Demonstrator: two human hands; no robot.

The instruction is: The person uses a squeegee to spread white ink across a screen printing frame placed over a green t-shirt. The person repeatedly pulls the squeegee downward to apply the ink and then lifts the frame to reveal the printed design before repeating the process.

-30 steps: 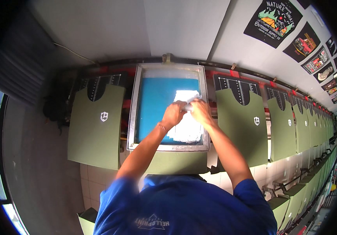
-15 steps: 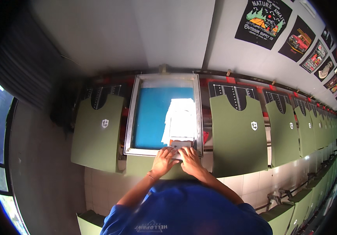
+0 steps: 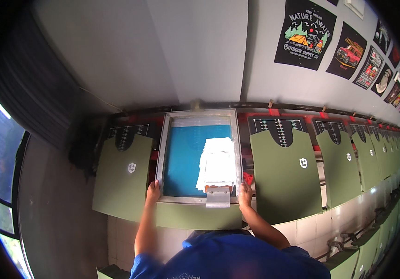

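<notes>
A metal-framed printing screen (image 3: 161, 153) with blue mesh (image 3: 183, 158) lies over a green shirt piece (image 3: 200, 216), whose near part shows below the frame. My left hand (image 3: 153, 191) grips the frame's left side close to its near corner. Opposite it, my right hand (image 3: 245, 196) is closed on the right side. White ink (image 3: 219, 162) covers much of the mesh's right half. A squeegee (image 3: 218, 199) with a pale metal handle leans on the near rim between my hands, its blade end toward the ink; neither hand touches it.
Green shirt pieces with white shield prints lie on black boards to the left (image 3: 123, 179) and right (image 3: 286, 179), in a long row running right. A rail (image 3: 297, 109) runs behind them. Dark printed posters (image 3: 306, 35) hang on the grey wall. Another row of green pieces (image 3: 372, 246) stands lower right.
Both hands have left the squeegee and moved apart to the two sides of the screen frame. The squeegee now rests alone on the near rim. The view has tilted up slightly.
</notes>
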